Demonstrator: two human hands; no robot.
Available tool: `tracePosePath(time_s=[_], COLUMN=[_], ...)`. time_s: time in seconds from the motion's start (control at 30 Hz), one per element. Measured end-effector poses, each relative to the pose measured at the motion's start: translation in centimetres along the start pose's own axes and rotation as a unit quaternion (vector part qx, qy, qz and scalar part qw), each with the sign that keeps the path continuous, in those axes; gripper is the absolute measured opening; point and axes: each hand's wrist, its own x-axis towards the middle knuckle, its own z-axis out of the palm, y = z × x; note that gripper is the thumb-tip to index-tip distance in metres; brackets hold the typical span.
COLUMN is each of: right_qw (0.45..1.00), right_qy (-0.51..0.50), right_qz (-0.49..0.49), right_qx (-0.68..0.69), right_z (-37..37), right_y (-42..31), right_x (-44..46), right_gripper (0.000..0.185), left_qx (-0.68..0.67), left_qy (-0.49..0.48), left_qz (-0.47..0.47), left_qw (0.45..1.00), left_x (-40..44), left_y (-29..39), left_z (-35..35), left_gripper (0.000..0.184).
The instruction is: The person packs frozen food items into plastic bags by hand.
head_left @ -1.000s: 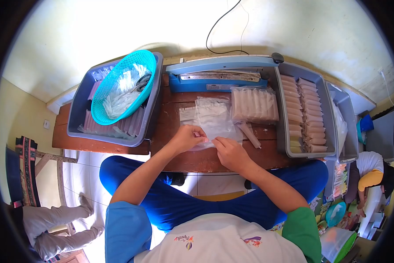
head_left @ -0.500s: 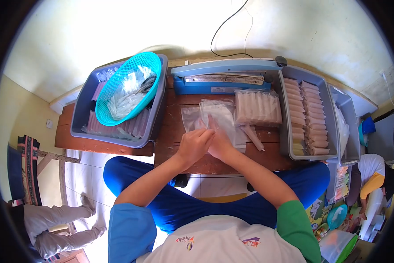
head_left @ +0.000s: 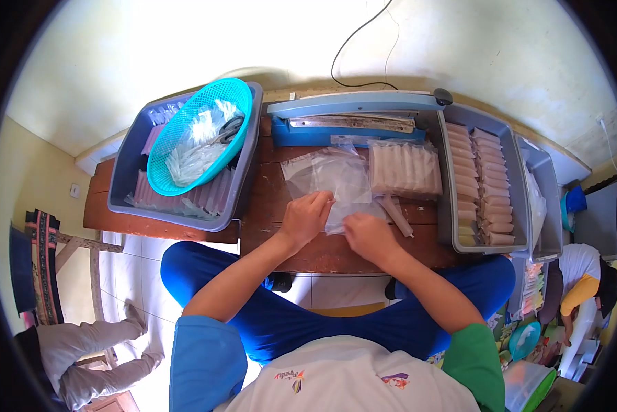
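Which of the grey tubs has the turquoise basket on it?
The left tub, under the tilted basket; the middle tub and far-right tub show no basket.

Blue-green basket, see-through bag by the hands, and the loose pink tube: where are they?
Blue-green basket (head_left: pixel 158 161): head view, left mesh wall.
See-through bag (head_left: pixel 349 181): head view, flat middle.
Loose pink tube (head_left: pixel 397 218): head view, middle.

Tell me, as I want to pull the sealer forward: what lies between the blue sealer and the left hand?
Overlapping clear plastic bags lie on the brown table between the blue sealer and the left hand, as the head view shows.
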Motion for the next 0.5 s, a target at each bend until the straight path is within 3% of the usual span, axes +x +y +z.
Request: tracePosePath(time_s=[0.07,0.13,0.23,0.5], right_qw=[0.998,0.985,0.968,0.959], right_qy=[-0.008,0.086,0.096,0.054], right_qz=[0.063,0.129,0.191,0.256], right_qx=[-0.004,-0.075,-0.132,-0.107], right_z=[-2.2,-3.5,-3.1,-2.9], right_y=[0.6,1.9,3.7,6.2], right_x=[-2.0,-3.5,-4.8,-4.4], right_gripper=[0.015,0.016,0.023,0.028], left_qx=[-0.016,-0.014,-0.005,0.019], left_qy=[-0.005,-0.012,-0.026,-0.032], left_qz=[-0.04,-0.05,-0.063,-0.065], left_qw=[0.999,0.999,0.998,0.997], left_x=[0.0,-0.1,-0.2,-0.6], left_y=[0.2,0.2,0.3,-0.1], left_z=[-0.1,-0.1,-0.2,-0.6], left_gripper=[0.01,0.012,0.016,0.018])
